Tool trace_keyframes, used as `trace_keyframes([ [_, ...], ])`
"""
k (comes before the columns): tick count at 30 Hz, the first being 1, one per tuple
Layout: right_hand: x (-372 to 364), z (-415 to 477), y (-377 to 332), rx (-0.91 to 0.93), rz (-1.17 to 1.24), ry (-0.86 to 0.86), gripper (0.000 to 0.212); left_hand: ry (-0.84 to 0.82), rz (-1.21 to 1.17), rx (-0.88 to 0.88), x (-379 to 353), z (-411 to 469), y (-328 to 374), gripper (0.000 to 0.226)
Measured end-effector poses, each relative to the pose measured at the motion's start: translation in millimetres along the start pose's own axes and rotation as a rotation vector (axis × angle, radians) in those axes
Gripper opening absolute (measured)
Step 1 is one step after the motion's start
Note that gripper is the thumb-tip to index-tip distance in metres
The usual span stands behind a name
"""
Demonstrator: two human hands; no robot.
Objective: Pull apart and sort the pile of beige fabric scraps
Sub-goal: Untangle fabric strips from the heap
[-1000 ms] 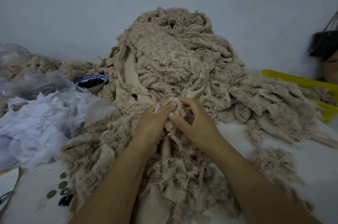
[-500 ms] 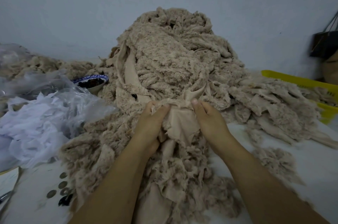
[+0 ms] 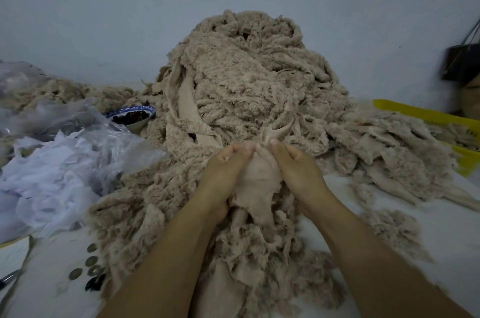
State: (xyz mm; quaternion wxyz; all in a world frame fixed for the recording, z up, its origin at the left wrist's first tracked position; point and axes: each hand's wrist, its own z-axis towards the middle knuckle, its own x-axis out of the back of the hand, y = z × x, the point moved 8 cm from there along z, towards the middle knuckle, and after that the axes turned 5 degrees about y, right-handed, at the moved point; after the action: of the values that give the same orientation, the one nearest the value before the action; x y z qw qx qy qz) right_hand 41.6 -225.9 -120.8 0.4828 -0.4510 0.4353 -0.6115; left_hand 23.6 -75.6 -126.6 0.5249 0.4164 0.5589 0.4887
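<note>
A tall pile of beige fleecy fabric scraps rises against the wall and spills toward me over the white table. At its foot, my left hand and my right hand pinch the top edge of one smooth beige scrap between thumbs and fingers. The scrap hangs down between my palms, with its lower end lying on the loose scraps below. My thumbs sit close together, almost touching.
White tissue and clear plastic bags heap up at the left. A blue-rimmed bowl stands behind them. Several coins and scissors lie at the lower left. A yellow basket holds scraps at the right.
My hands spread the scrap apart half a second ago, and now they have come back together at its top edge. The scrap hangs bunched between my palms.
</note>
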Motion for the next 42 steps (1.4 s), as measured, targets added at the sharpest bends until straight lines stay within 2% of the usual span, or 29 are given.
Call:
trace_keyframes([
  [3,20,5,0,-0.037,0.049,0.102,0.055,0.113,-0.316,0.096,16,5,-2,0.019],
  [5,30,7,2,-0.063,0.089,0.117,0.052,0.170,-0.514,0.175,28,8,-4,0.033],
  [7,28,5,-1,-0.036,0.052,0.087,0.054,0.196,-0.574,0.204,33,10,-7,0.038],
  [10,-1,-7,-5,0.020,-0.076,-0.096,0.063,0.187,-0.554,0.193,27,9,-9,0.036],
  [13,-30,-19,-5,0.099,-0.170,-0.275,0.072,0.157,-0.562,0.175,22,8,-8,0.055],
  [15,-36,-19,-4,0.125,-0.212,-0.287,0.080,0.150,-0.584,0.163,21,9,-5,0.059],
  [18,-36,-18,-7,0.158,-0.208,-0.246,0.055,0.171,-0.545,0.156,19,9,-6,0.057],
  [20,-38,-19,-9,0.161,-0.148,-0.261,0.046,0.198,-0.484,0.140,20,10,-8,0.053],
  [24,-31,-15,-6,0.164,-0.112,-0.234,0.046,0.233,-0.483,0.136,24,10,-8,0.051],
  [26,-25,-11,-3,0.110,-0.069,-0.200,0.043,0.228,-0.497,0.128,24,11,-8,0.050],
  [28,-25,-11,4,0.007,0.010,-0.227,0.048,0.237,-0.480,0.104,24,11,-7,0.047],
  [30,-35,-18,8,-0.080,0.117,-0.321,0.069,0.263,-0.439,0.074,25,10,-8,0.040],
  [31,-41,-21,8,-0.085,0.117,-0.359,0.070,0.276,-0.413,0.057,25,9,-9,0.036],
  [32,-45,-23,7,-0.060,0.073,-0.362,0.062,0.282,-0.388,0.042,25,9,-9,0.033],
  [34,-43,-22,-3,0.040,-0.058,-0.283,0.049,0.293,-0.348,0.018,24,9,-11,0.030],
  [37,-31,-16,-10,0.111,-0.103,-0.143,0.053,0.313,-0.395,0.037,26,12,-10,0.033],
  [40,-9,-7,-10,0.028,-0.049,-0.024,0.056,0.315,-0.535,0.093,30,14,-4,0.046],
  [42,20,3,-3,-0.074,0.053,0.129,0.042,0.300,-0.653,0.103,40,15,2,0.053],
])
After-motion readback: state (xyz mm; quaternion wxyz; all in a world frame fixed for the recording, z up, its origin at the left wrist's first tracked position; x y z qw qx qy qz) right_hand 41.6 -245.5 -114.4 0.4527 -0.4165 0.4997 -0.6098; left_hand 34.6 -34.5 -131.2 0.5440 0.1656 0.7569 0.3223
